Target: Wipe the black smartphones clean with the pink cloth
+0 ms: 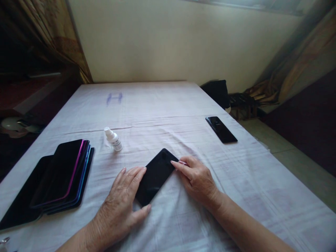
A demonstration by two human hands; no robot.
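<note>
A black phone [155, 176] lies slantwise on the white cloth [162, 115] in front of me. My left hand [122, 201] rests flat along its left edge, fingers and thumb touching the phone's lower end. On the phone's right edge sit the fingertips of my right hand [195, 178], held close together. Neither hand lifts the phone off the cloth.
A stack of several dark phones [61, 176] lies at the left. A small white spray bottle [112, 139] lies on its side behind the phone. Another black phone [221, 129] lies far right near the table edge. Curtains and a dark bag [216, 91] stand beyond.
</note>
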